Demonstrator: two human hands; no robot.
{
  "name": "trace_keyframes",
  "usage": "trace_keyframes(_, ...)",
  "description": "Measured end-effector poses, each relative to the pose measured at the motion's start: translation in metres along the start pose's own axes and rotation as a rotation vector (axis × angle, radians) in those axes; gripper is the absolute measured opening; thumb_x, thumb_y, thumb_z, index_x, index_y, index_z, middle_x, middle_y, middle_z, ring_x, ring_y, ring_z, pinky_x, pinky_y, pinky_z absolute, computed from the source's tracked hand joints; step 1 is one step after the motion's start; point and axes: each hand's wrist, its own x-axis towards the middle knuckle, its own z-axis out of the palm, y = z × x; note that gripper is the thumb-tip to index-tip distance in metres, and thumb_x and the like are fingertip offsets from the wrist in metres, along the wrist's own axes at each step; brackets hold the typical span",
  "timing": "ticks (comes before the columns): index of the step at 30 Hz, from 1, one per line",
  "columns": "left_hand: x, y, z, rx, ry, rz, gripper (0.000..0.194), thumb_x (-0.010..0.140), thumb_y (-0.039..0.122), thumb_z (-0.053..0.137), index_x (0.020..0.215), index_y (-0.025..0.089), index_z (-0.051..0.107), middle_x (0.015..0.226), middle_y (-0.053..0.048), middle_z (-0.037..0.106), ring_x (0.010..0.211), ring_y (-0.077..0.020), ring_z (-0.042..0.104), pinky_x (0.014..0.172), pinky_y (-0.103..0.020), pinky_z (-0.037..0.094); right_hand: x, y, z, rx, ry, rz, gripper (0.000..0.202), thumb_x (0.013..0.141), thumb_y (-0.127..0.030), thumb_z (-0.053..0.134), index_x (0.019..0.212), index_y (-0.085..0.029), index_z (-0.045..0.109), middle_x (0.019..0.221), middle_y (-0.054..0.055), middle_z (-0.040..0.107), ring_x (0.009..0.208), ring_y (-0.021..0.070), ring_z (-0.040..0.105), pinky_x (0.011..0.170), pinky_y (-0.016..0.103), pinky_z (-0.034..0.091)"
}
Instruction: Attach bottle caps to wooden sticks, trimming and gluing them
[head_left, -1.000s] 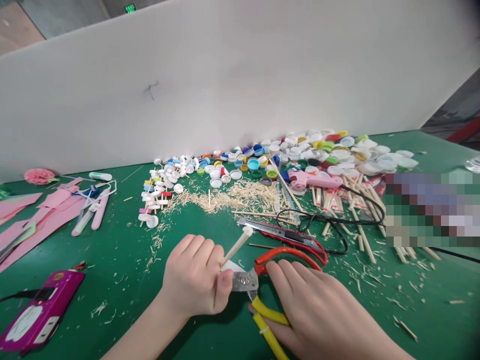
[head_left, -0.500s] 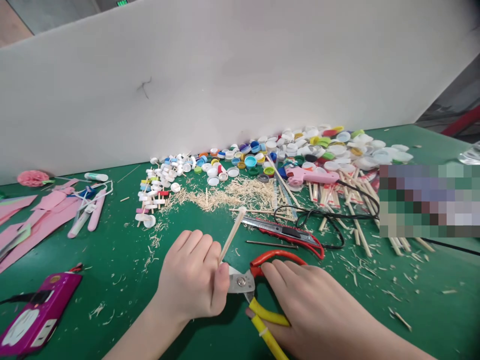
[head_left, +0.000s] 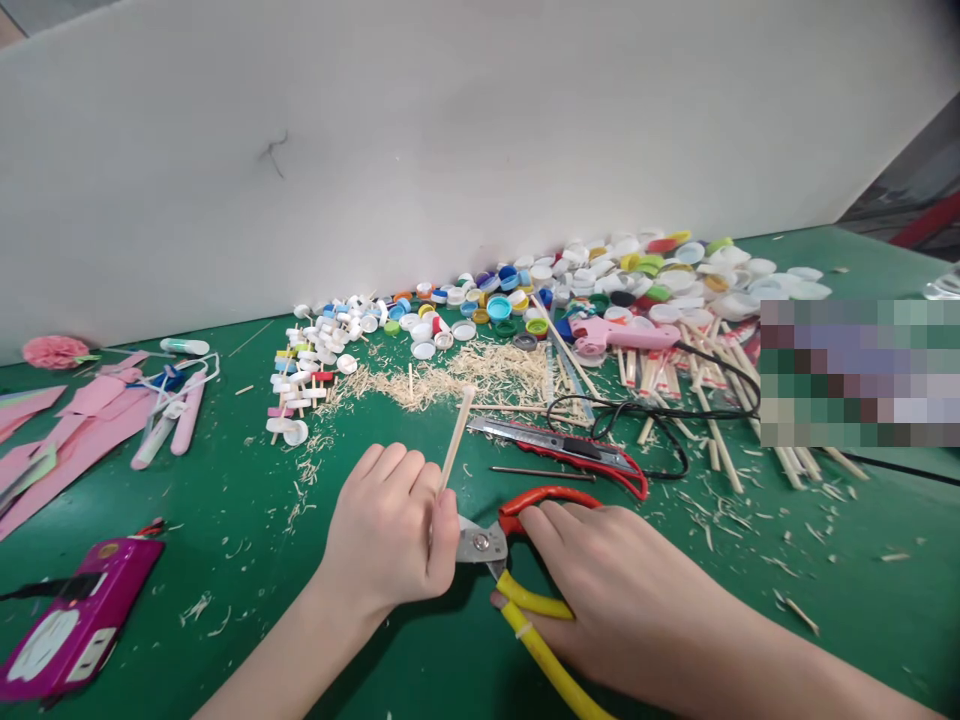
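Observation:
My left hand [head_left: 390,530] is closed round a thin wooden stick [head_left: 456,435], whose pale top end points up and slightly right. Scissors [head_left: 481,543] with one red and one yellow handle lie in my right hand [head_left: 600,590], its fingers wrapped over the handles. The blades reach to my left thumb, and their tips are hidden behind that hand. Beyond the hands are a red utility knife [head_left: 562,443] and a thin metal rod [head_left: 543,473]. Wood shavings [head_left: 495,372] are heaped behind them.
Bottle caps [head_left: 499,308] line the white board [head_left: 450,150]. A pink glue gun [head_left: 622,335] with a black cable lies right, near wooden sticks [head_left: 720,440]. Pink paper [head_left: 97,440] and a magenta device [head_left: 79,615] are at left. Capped sticks [head_left: 304,375] stand left of the shavings.
The view has shifted slightly, so the table things appear a little higher. Both hands keep their grips, and the stick in my left hand looks slightly more upright.

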Motion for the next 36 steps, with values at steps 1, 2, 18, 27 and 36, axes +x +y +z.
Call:
trace_keyframes(1,0.0,0.0,0.0,0.004,-0.003,0.0,0.033,0.085,0.019,0.035,0.057,0.015,0.053,0.056,-0.005,0.047,0.058,-0.0162,0.036,0.056,-0.032,0.029,0.0,0.0,0.0,0.002,-0.008,0.001,0.033,0.074,-0.051,0.062,0.07,-0.019,0.055,0.061,0.002,0.055,0.051,0.0173,0.05,0.049,0.031,0.022)
trace_keyframes(2,0.0,0.0,0.001,0.006,-0.003,0.003,0.033,0.084,0.018,0.036,0.057,0.015,0.053,0.055,-0.005,0.047,0.058,-0.0162,0.036,0.056,-0.032,0.029,0.0,0.0,0.0,0.003,-0.011,0.003,0.033,0.074,-0.051,0.062,0.07,-0.018,0.055,0.061,0.002,0.055,0.051,0.0169,0.05,0.049,0.031,0.022)
trace_keyframes(18,-0.016,0.008,-0.014,-0.544,-0.091,-0.634,0.035,0.091,0.047,0.035,0.115,0.023,0.044,0.094,-0.007,0.059,0.076,-0.0174,0.059,0.063,-0.031,0.051,0.003,0.008,-0.027,0.346,-0.243,0.496,0.047,0.08,-0.064,0.046,0.098,-0.022,0.06,0.074,0.003,0.066,0.053,0.0165,0.057,0.045,0.026,0.034)
trace_keyframes(27,-0.008,0.019,-0.019,-0.407,-0.169,-0.501,0.026,0.092,0.035,0.031,0.103,0.02,0.05,0.077,-0.006,0.068,0.063,-0.0188,0.066,0.05,-0.031,0.052,-0.002,0.003,-0.029,0.464,-0.125,0.39,0.055,0.07,-0.058,0.062,0.107,-0.017,0.058,0.092,0.01,0.067,0.076,0.0212,0.065,0.06,0.03,0.052)
trace_keyframes(36,-0.016,0.018,-0.023,-0.31,-0.156,-0.386,0.022,0.093,0.031,0.035,0.111,0.022,0.043,0.088,-0.006,0.069,0.069,-0.0179,0.067,0.053,-0.03,0.053,-0.006,0.006,-0.036,0.47,-0.023,0.217,0.054,0.077,-0.055,0.06,0.112,-0.014,0.053,0.098,0.013,0.064,0.081,0.0193,0.064,0.067,0.029,0.054)
